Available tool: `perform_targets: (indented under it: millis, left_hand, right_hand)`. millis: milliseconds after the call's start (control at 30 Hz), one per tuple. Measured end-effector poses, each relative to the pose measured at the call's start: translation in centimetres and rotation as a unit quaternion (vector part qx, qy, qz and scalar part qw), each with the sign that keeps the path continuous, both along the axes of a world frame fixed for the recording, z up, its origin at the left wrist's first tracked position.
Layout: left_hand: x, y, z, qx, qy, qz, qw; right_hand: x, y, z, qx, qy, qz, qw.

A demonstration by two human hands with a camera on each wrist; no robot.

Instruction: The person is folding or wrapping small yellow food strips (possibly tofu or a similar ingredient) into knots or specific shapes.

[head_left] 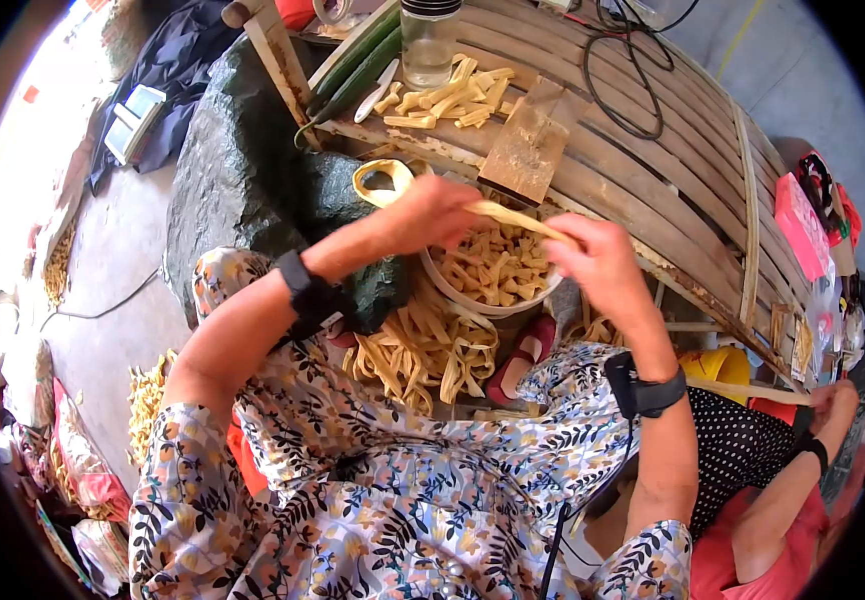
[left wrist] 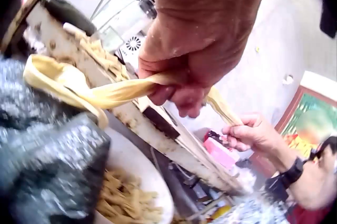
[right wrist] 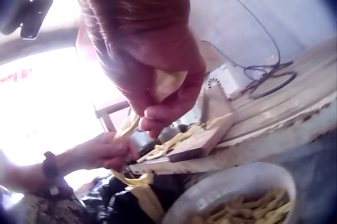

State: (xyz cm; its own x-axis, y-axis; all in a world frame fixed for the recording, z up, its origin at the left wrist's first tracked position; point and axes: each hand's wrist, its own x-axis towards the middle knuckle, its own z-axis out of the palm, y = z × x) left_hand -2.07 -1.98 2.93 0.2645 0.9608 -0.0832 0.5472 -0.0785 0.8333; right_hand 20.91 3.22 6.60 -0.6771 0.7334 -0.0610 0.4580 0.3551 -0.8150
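Observation:
Both hands hold one long, twisted pale yellow strip (head_left: 518,217), like soft tofu skin, above a white tub (left wrist: 160,187). My left hand (head_left: 431,213) grips it partway along, fingers curled round it in the left wrist view. From that hand a loose loop hangs over the dark plastic sheeting. Thumb and fingers of my right hand (head_left: 598,258) pinch the other end, and the stretch between the hands runs nearly straight. Short yellow pieces (head_left: 498,265) fill the tub. Below it lies a heap of long, loose strips (head_left: 418,350).
A slatted bench (head_left: 668,165) carries a wooden block (head_left: 528,150), more yellow pieces (head_left: 453,100), a white-handled knife (head_left: 378,90), a jar (head_left: 428,45), green cucumbers (head_left: 358,70) and a black cable (head_left: 643,125). Dark plastic sheeting (head_left: 233,150) stands left. Another person's arm (head_left: 778,500) reaches in at right.

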Motion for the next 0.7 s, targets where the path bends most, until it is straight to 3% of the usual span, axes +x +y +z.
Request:
perform_targets:
  millis: [67,133,167,200,300,400,467,533,567,600,667,700]
  left_hand:
    - [-0.8,0.0,0.0,-0.012,-0.018,0.019,1.0]
    - [1.3,0.0,-1.4,0.205,-0.004,0.06,0.977]
    - [2.0,0.2,-1.8,0.21,-0.024,0.032,0.977]
    - [2.4,-0.3,-0.5,0.104,-0.039,0.03,0.993]
    - [2.2,-0.3,-1.4,0.178,0.055,0.031,0.982]
    - [2.5,-0.4,-1.2,0.2,0.109,0.011,0.974]
    - [2.0,-0.4,-0.4,0.174,0.095,-0.016,0.98]
    - [1.0,0.3,0.2,0.158,0.013,-0.064,0.985]
    - [0.3,1.0,-0.1,0.117,-0.033,-0.083,0.989]
    - [-0.4,1.5,-0.2,0.067,-0.032,-0.089,0.993]
    - [-0.6,2.0,0.7,-0.088,-0.121,-0.075,0.986]
    - [-0.1,1.8,0.5,-0.128,-0.189,-0.06,0.972]
  right_hand:
    - [1.6,0.7,-0.8,-0.018,0.033,-0.036,0.999]
    - [0.5,0.0,-1.0,-0.005,-0.007,-0.043,0.999]
    - [0.0,-0.2,-1.1,0.001,-0.027,-0.043,0.999]
    - [-0.3,0.0,-1.5,-0.027,0.018,-0.043,0.999]
    - [-0.3,1.1,-2.7,-0.103,0.147,-0.034,0.983]
    - [0.0,1.5,-3.9,-0.193,0.089,-0.18,0.96]
    - [0.6,1.3,-7.1,-0.119,0.035,-0.16,0.979]
    - [0.3,-0.2,-7.4,0.003,-0.077,-0.068,0.995]
    - [0.0,-0.9,-8.3,-0.028,-0.067,-0.018,0.997]
    - [-0.9,-1.8,-6.1,-0.233,-0.051,0.054,0.97]
    - [-2.2,-3.1,-1.9,-0.405,0.082,0.124,0.902]
    - [-2.2,-2.9,-0.9,-0.388,0.152,0.103,0.903]
